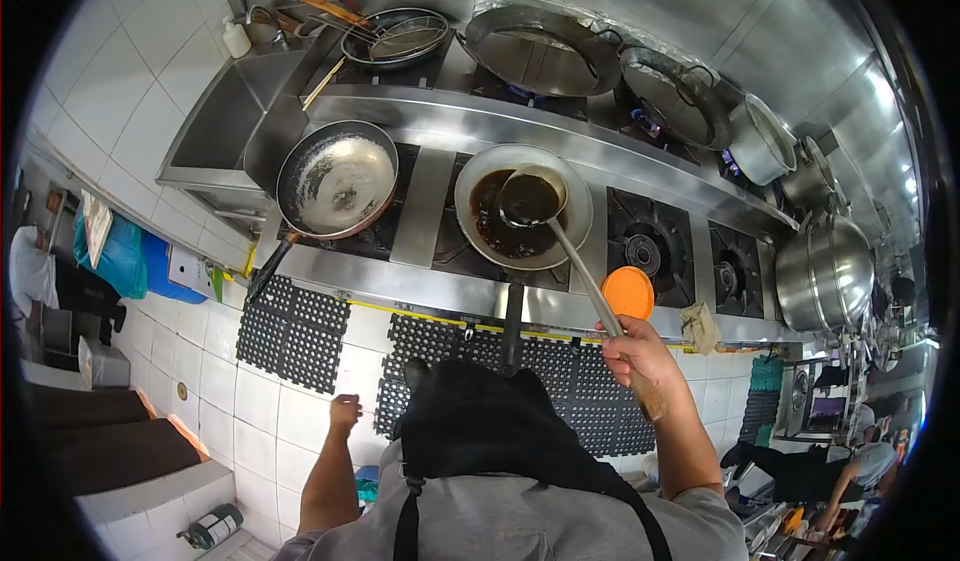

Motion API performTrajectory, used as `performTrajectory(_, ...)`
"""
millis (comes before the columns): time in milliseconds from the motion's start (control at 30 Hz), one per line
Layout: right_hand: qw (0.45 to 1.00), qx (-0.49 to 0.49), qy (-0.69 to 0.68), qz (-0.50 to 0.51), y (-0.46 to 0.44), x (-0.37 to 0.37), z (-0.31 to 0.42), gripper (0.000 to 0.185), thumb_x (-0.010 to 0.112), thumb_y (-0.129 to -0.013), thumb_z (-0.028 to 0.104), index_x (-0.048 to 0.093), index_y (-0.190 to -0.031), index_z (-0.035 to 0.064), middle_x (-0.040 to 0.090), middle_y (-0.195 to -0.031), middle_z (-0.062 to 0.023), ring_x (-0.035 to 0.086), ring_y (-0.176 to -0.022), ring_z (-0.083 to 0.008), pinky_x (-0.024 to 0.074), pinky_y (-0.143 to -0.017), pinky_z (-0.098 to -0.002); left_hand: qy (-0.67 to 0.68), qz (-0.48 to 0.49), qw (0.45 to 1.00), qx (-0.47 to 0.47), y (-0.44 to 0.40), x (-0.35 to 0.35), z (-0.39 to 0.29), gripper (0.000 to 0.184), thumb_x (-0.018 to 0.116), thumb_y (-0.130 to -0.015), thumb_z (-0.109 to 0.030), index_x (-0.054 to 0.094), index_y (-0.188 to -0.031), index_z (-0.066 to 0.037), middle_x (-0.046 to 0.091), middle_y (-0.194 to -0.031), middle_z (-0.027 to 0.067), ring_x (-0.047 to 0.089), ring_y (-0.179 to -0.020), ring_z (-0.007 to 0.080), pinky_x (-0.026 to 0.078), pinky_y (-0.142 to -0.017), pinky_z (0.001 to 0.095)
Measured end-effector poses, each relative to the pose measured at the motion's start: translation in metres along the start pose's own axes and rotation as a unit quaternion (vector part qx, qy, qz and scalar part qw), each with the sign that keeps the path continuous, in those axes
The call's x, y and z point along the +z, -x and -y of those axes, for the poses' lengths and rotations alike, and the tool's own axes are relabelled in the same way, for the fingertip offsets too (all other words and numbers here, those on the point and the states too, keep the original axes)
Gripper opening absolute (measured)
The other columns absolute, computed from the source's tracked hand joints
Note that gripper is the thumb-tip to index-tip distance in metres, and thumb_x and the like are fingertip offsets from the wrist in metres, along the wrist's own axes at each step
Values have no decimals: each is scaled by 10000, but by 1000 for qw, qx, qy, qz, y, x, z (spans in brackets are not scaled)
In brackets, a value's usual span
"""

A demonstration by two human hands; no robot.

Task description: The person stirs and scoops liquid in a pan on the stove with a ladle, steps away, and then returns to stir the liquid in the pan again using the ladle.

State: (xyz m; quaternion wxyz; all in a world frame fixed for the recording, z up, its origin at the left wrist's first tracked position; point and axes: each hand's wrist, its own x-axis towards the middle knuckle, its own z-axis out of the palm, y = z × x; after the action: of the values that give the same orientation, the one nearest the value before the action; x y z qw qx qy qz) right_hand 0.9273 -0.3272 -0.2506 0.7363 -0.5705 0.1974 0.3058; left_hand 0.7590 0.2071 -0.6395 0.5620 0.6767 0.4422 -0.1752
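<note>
My right hand [640, 353] is wrapped round the long handle of a ladle [580, 261]. The ladle's round bowl holds dark brown liquid and sits over a pan [577, 193] on the front burner, where more of the same liquid pools. This pan's black handle [513, 323] points toward my body. Just beyond my right fingers is a round orange piece [628, 291], like a lid or shallow dish. My left hand [345, 413] hangs low at my side with its fingers curled in, and nothing shows in it.
A black-rimmed frying pan [345, 183] with pale residue stands front left. Along the back are a strainer [410, 39], two large pans [540, 49] and a pot [762, 141] near flames. A big steel pot [825, 271] and a folded cloth [700, 328] are at right. Other people [870, 461] stand farther off.
</note>
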Motion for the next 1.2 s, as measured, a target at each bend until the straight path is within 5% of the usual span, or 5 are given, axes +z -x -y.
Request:
performTrajectory(467,970,-94,194,-111,15,-6,-4,298,572,-882,5,506,-1172,-11,477,-610,-1,455,-402,-90,365,-353,-256,-55,14,998,-5,-3,20,-33,337,673,-880,-236,625,-1061,44,688,-761,118,638,-561,161,468,-443,277)
performTrajectory(633,788,-327,485,-191,0,-20,-22,353,596,-855,30,485,-1183,-40,631,-711,-202,640,-579,-337,521,-564,-433,-75,50,995,44,3,37,-35,327,686,-871,-234,631,-1029,47,688,-740,118,633,-547,164,474,-449,276)
performTrajectory(933,718,-162,629,-251,-38,-23,-33,400,594,-835,63,434,-1182,-52,646,-837,-322,632,-816,-512,505,-746,-564,-61,7,998,-29,4,6,-15,288,660,-875,-243,637,-1008,10,677,-723,103,619,-527,164,451,-423,292)
performTrajectory(1167,711,-321,592,-203,-67,-43,-60,346,590,-843,67,458,-1136,-59,631,-764,-281,655,-657,-425,525,-604,-517,-70,27,996,-58,17,-9,13,335,601,-905,-298,607,-1095,-21,677,-849,108,631,-638,206,480,-516,355)
performTrajectory(1200,845,-175,478,-166,-53,-21,-41,337,598,-846,72,466,-1129,-56,607,-730,-213,632,-603,-339,511,-541,-459,-75,37,995,-57,19,-10,15,351,602,-911,-305,605,-1116,-19,681,-858,113,637,-642,211,487,-517,358)
